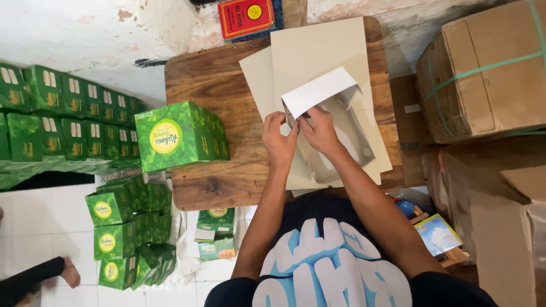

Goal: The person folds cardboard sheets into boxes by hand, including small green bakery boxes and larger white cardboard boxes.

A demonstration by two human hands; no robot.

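Folding is under way: my left hand [278,139] and right hand [319,132] both pinch the near edge of one white carton blank [335,113], fingers closed on its flaps above the wooden table [210,79]. I judge it half-formed; its lid flap stands open. Beneath it lie two flat grey sheets [318,48]. One finished green box [181,135] stands left; dozens more are stacked on the floor, too many to count

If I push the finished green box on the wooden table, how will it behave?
The green box probably slides easily rather than rolls, since it stands on a flat face. It looks like thin card, so likely light and easily dented. The wooden table seems smooth.
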